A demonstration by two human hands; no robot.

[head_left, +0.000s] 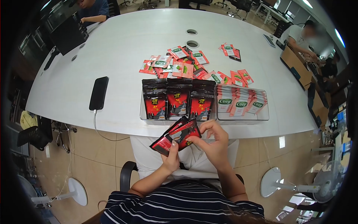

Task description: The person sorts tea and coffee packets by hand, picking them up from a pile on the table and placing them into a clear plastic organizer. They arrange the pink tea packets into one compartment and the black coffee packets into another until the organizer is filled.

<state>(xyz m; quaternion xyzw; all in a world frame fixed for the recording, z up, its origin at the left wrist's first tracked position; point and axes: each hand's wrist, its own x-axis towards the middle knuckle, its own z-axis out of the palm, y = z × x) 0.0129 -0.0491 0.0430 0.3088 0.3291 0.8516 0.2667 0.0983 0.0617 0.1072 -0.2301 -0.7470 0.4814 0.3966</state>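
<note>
Over my lap, just in front of the table edge, a few black-and-red coffee sachets point(164, 144) are fanned together. My left hand point(172, 159) grips them from below, thumb on the front. My right hand point(217, 141) pinches their right end, thumb across the face and fingers curled at the edge. Behind them stands a clear tray with two sections. Upright coffee sachets point(178, 100) in three stacks fill the left one. Three stacks of pink Cozy sachets point(240, 106) stand in the right section point(244, 118).
Beyond the tray lies a loose pile of Cozy and coffee sachets point(182, 70), with a smaller group point(228, 49) farther right. A phone point(99, 93) with a charging cable point(97, 128) is at left. People sit at the table's point(134, 41) far left and right.
</note>
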